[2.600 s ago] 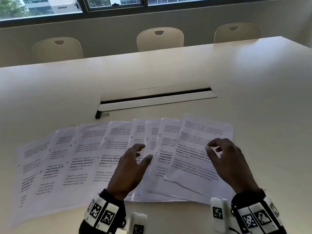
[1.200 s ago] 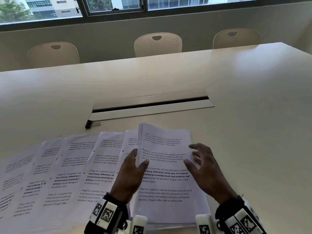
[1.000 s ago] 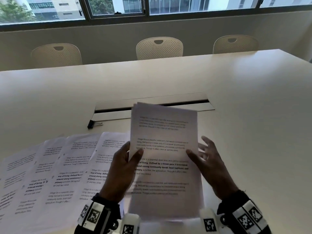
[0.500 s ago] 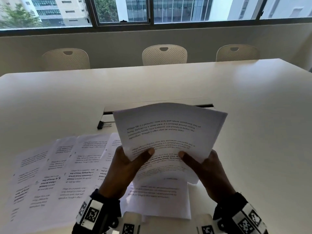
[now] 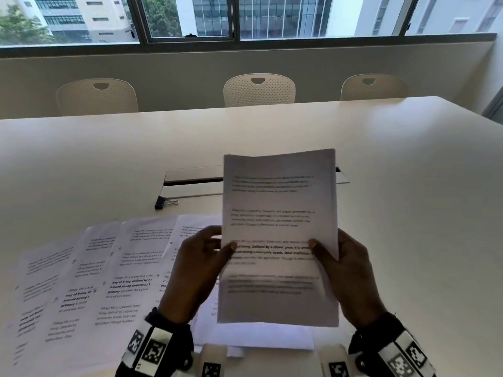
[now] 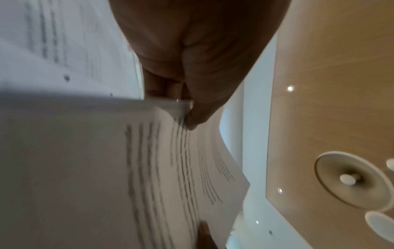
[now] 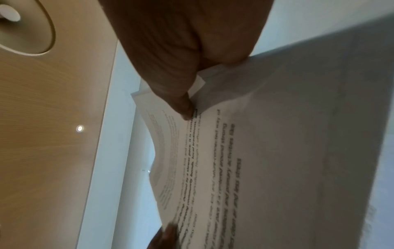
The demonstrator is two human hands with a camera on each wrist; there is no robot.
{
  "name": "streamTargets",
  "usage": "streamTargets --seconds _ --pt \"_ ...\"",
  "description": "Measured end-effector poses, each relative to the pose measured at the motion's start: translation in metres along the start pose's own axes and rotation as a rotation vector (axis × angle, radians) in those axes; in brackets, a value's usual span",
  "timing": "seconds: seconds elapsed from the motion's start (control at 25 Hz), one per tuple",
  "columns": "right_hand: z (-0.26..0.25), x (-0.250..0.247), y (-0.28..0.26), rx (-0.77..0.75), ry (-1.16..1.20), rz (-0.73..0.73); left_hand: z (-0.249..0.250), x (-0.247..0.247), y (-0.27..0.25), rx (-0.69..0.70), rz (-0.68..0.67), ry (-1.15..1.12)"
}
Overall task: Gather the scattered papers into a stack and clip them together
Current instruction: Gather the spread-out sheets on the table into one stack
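I hold a small stack of printed papers [image 5: 280, 213] upright above the table, blurred from motion. My left hand [image 5: 198, 265] grips its left edge, thumb on the front. My right hand [image 5: 345, 268] grips the right edge the same way. The left wrist view shows the stack of papers [image 6: 106, 168] pinched by my left hand [image 6: 187, 107], and the right wrist view shows the stack [image 7: 277, 151] pinched by my right hand [image 7: 185, 101]. Several more sheets [image 5: 103, 270] lie fanned on the table to the left, and one sheet [image 5: 253, 336] lies under the stack. A black binder clip [image 5: 163, 203] lies behind the fanned sheets.
The white table [image 5: 408, 186] has a cable slot [image 5: 190, 182] in its middle, partly hidden behind the held stack. Three cream chairs, one of them [image 5: 260, 89], stand at the far side under the windows. Ceiling panels and lights show in both wrist views.
Both hands gathered the right-hand sheets into a stack, lifted it off the table, turned it sideways, and now hold it upright again. The sheets on the left have not moved.
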State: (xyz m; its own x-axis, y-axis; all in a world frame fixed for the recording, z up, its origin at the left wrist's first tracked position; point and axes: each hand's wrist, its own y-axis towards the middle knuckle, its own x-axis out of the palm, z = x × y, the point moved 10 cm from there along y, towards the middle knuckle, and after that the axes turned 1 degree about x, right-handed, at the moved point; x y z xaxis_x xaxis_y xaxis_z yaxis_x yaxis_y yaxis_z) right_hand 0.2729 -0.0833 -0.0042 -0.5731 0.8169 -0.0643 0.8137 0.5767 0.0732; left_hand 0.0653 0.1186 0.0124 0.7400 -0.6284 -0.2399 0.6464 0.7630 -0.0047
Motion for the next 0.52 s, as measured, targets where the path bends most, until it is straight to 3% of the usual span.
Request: streamTargets --seconds 0.12,0.2,0.32,0.52 --pt "0.025 -0.024 -0.001 0.098 0.014 0.084 -0.012 -0.036 -0.004 0.05 0.101 0.435" --pt "0.043 -0.032 -0.009 0.181 0.042 0.101 -0.033 -0.056 -0.01 -0.017 0.1 0.707" --pt "0.062 -0.025 -0.025 0.293 0.15 0.068 -0.066 -0.082 -0.018 -0.163 0.081 0.892" --pt "0.071 -0.009 -0.041 0.344 0.143 0.067 -0.083 -0.086 -0.022 -0.229 0.058 0.989"
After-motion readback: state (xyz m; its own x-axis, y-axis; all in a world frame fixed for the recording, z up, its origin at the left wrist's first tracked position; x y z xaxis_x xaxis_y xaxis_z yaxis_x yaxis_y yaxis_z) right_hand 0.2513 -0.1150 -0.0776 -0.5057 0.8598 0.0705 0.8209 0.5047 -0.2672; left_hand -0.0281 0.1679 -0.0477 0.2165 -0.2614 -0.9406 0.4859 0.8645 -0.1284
